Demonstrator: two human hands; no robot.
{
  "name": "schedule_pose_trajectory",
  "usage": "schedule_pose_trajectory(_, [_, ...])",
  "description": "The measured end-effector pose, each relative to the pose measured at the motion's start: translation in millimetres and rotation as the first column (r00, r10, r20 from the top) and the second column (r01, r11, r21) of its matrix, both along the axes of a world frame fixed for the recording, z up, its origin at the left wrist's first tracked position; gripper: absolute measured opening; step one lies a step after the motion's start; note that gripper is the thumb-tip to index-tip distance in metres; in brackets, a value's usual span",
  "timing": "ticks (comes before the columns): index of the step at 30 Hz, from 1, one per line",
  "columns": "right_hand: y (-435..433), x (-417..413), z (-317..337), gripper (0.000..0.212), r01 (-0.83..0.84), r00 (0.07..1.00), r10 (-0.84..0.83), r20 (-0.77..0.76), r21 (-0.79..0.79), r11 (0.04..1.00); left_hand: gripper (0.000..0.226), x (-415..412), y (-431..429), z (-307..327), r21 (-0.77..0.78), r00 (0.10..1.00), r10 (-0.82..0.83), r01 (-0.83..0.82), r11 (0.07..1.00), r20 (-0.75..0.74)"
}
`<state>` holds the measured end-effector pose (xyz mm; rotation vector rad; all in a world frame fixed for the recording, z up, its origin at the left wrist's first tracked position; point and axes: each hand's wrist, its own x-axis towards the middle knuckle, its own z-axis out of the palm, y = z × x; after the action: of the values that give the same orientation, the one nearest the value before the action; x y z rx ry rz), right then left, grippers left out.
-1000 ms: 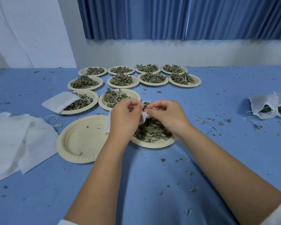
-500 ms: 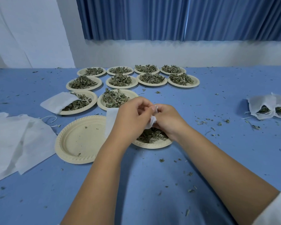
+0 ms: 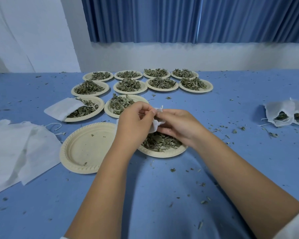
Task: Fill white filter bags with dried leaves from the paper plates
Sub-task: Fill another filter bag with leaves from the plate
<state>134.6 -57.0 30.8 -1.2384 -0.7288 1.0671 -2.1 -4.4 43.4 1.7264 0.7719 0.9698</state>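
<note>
A small white filter bag (image 3: 155, 125) is held between both hands above a paper plate of dried leaves (image 3: 160, 144). My left hand (image 3: 134, 122) pinches the bag's upper left edge, and my right hand (image 3: 177, 125) grips its right side. Most of the bag is hidden behind the fingers. To the left of that plate lies a paper plate (image 3: 86, 147) holding only a few crumbs. Several more plates of dried leaves (image 3: 128, 85) stand in rows behind the hands.
A pile of flat white bags (image 3: 16, 149) lies at the left edge. Another white bag (image 3: 62, 108) rests on a leaf plate at mid left. Filled bags (image 3: 286, 114) lie at the right. Leaf crumbs dot the blue tablecloth (image 3: 162, 195).
Both hands shifted slightly left and closer together on the bag. The bag's top corner now sticks up between the fingertips.
</note>
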Motion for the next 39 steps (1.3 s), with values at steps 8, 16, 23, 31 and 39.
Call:
schedule_pose_trajectory(8, [8,-5,-10,0.02,-0.012,0.993,0.021,0.118,-0.082,0.997,0.006,-3,-9,6,0.053,0.983,-0.172,0.175,0.983,-0.067])
schedule_pose_trajectory(16, [4,0,-3,0.014,-0.017,0.998,0.014,0.067,0.043,0.999,0.008,-3,-2,3,0.148,0.998,0.016,-0.007,0.989,-0.059])
schedule_pose_trajectory(23, [-1,17,2,0.012,0.162,0.975,-0.164,0.153,0.024,0.986,0.009,-9,9,0,0.012,0.975,0.223,-0.223,0.975,0.023])
schedule_pose_trajectory(31, [1,8,-3,0.029,0.101,0.868,-0.103,0.485,0.029,0.994,0.009,-14,10,4,-0.085,0.99,0.132,-0.128,0.988,0.041])
schedule_pose_trajectory(39, [1,2,2,0.029,0.096,0.888,-0.127,0.442,0.093,0.991,0.009,-11,11,-1,0.007,0.995,0.074,-0.073,0.997,-0.073])
